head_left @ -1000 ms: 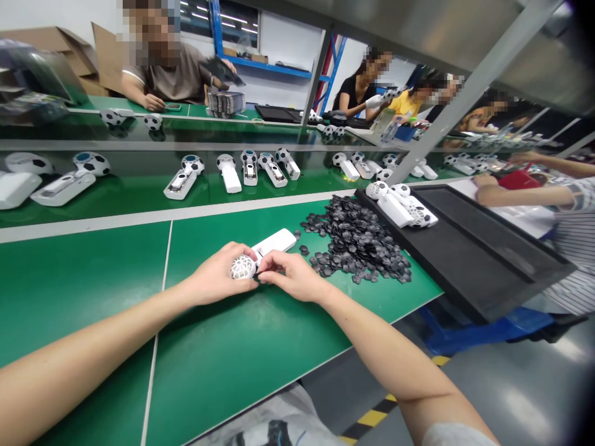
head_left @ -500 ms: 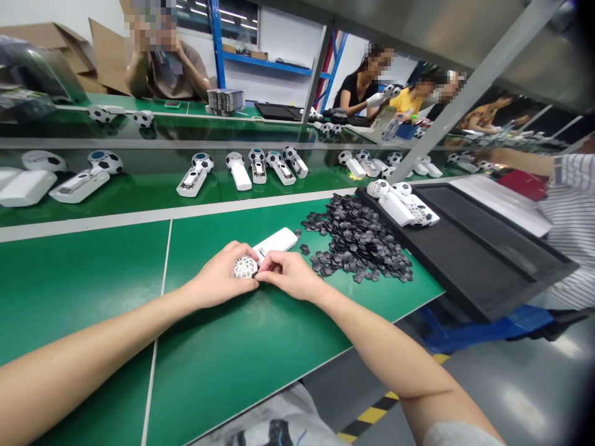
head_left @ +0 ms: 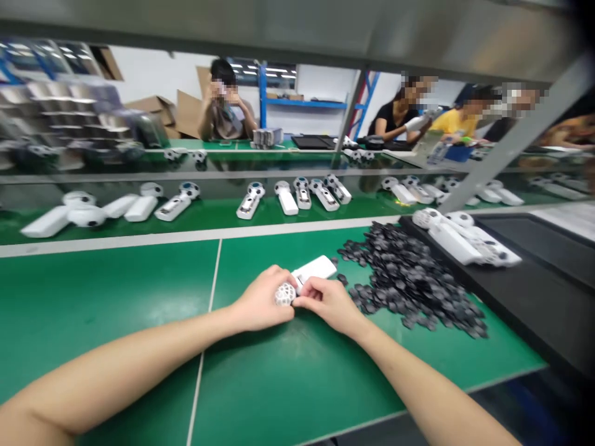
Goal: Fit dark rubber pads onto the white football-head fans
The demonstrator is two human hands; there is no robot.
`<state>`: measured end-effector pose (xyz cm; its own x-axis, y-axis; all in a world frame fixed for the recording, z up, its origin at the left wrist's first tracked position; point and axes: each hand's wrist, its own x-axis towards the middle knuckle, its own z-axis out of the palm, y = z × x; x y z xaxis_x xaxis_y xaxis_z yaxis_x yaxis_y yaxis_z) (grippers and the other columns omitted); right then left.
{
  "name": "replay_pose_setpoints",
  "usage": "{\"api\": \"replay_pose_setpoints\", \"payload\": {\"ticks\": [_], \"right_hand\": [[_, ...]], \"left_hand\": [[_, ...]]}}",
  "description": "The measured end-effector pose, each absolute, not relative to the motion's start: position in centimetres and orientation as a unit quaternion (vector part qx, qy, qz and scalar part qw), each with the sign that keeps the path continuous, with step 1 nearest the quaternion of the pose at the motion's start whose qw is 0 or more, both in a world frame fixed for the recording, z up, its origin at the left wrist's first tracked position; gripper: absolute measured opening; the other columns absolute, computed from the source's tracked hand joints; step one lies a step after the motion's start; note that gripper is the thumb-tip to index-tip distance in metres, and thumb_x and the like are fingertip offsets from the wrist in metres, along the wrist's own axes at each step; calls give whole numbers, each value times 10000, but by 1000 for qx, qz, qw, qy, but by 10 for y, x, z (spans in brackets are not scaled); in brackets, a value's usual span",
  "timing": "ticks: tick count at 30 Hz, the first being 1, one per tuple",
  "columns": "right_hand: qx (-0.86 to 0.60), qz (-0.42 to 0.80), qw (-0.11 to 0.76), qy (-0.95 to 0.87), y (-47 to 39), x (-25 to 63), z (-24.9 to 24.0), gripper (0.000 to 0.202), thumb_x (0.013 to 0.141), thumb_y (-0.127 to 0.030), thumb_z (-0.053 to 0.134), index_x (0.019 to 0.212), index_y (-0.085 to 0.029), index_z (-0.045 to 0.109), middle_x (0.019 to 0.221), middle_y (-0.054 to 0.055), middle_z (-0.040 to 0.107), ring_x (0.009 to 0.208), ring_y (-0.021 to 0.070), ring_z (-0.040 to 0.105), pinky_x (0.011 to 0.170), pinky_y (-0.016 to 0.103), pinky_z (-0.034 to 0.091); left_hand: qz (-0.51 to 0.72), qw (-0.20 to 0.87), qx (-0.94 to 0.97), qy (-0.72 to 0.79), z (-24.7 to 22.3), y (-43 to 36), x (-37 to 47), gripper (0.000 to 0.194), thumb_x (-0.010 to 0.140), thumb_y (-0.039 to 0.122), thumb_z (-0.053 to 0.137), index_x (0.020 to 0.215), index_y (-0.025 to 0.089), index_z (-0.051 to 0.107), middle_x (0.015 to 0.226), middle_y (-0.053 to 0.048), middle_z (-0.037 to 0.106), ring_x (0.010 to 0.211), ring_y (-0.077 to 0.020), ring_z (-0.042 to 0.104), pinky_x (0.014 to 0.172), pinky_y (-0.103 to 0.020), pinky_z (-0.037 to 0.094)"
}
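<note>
A white handheld device lies on the green bench, its round lattice head [head_left: 285, 295] toward me and its flat handle [head_left: 316, 269] pointing away to the right. My left hand [head_left: 263, 301] wraps round the head from the left, thumb along its near side. With thumb and forefinger pinched, my right hand [head_left: 331, 303] touches the head's right edge. Whatever sits between those fingertips is hidden. Right of the device spreads a big pile of small black flat pieces [head_left: 409, 272], a few lying loose near the handle.
Behind the bench [head_left: 116, 291] runs a green conveyor [head_left: 214, 214] carrying several white devices with football-patterned heads [head_left: 251, 199]. A black tray [head_left: 525, 297] at right holds more devices [head_left: 453, 238]. A slanted metal post [head_left: 511, 127] and an overhead shelf [head_left: 279, 28] frame the view. Co-workers sit opposite.
The camera view has swung, so the bench and hands appear farther right and lower. Both hands keep their places at the device's head; the right fingers still pinch at its edge.
</note>
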<state>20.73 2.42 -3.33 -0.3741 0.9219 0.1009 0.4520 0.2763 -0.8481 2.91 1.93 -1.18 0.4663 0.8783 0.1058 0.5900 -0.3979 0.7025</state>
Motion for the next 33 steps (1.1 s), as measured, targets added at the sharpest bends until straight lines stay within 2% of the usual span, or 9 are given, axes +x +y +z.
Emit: {"api": "replay_pose_setpoints", "payload": {"ticks": [3, 5, 10, 13, 16, 22, 27, 30, 33], "right_hand": [[-481, 291, 348, -750, 32, 222, -30, 271, 790, -414, 529, 670, -171, 537, 600, -9, 545, 549, 109, 480, 522, 221, 389], [-517, 181, 373, -749, 40, 238, -32, 261, 816, -418, 481, 786, -172, 562, 760, 36, 590, 682, 148, 534, 627, 262, 435], [-614, -2, 235, -754, 57, 274, -47, 373, 790, -430, 487, 1047, -174, 572, 1078, 112, 582, 973, 274, 527, 835, 418, 426], [-607, 2, 156, -779, 58, 275, -52, 354, 812, -403, 464, 1075, -202, 589, 1094, 90, 596, 973, 270, 544, 827, 416, 443], [-592, -3, 125, -796, 55, 268, -53, 312, 820, -357, 468, 1050, -209, 618, 1081, 78, 608, 964, 264, 557, 840, 415, 448], [-569, 3, 159, -807, 53, 262, -56, 338, 817, -374, 481, 1086, -213, 607, 1096, 89, 603, 1007, 259, 547, 856, 407, 461], [-555, 60, 163, -814, 50, 260, -51, 344, 828, -418, 459, 1095, -246, 592, 1134, 65, 586, 1070, 246, 515, 901, 400, 444], [-569, 83, 165, -801, 46, 259, -43, 299, 832, -411, 454, 1038, -258, 608, 1101, 51, 599, 1047, 228, 532, 884, 373, 459], [-617, 75, 169, -765, 44, 259, -34, 266, 826, -383, 469, 1008, -246, 607, 1076, 56, 603, 1023, 237, 540, 843, 379, 474]], "left_hand": [[254, 332, 781, 465, -14, 19, 27, 375, 565, 154, 619, 930, 229, 572, 928, -14, 488, 891, -201, 498, 807, -326, 417], [268, 361, 756, 476, -13, 18, 21, 378, 551, 148, 647, 916, 230, 592, 950, -13, 499, 906, -199, 505, 829, -330, 414], [321, 414, 664, 534, 3, 24, -14, 381, 569, 174, 647, 943, 184, 574, 938, -39, 546, 709, -160, 555, 596, -277, 467], [373, 361, 636, 571, 13, 49, -40, 380, 593, 189, 629, 965, 169, 552, 872, -42, 590, 632, -148, 568, 508, -245, 457], [416, 267, 618, 611, 15, 91, -62, 370, 616, 221, 633, 974, 179, 549, 917, -45, 592, 710, -160, 580, 583, -258, 474], [430, 124, 587, 675, -7, 183, -92, 366, 697, 287, 615, 1026, 152, 526, 1059, -81, 550, 935, -210, 544, 797, -344, 446], [379, 56, 602, 701, -31, 210, -109, 406, 795, 409, 534, 1072, 112, 525, 1054, -100, 570, 952, -206, 543, 837, -364, 423], [354, -4, 610, 709, -20, 201, -136, 424, 851, 422, 392, 1146, 135, 494, 1155, -97, 540, 1087, -211, 473, 922, -317, 363], [303, -56, 608, 732, 9, 182, -183, 453, 766, 376, 498, 1146, 129, 491, 1236, -108, 479, 1188, -291, 356, 1012, -412, 236]]}}
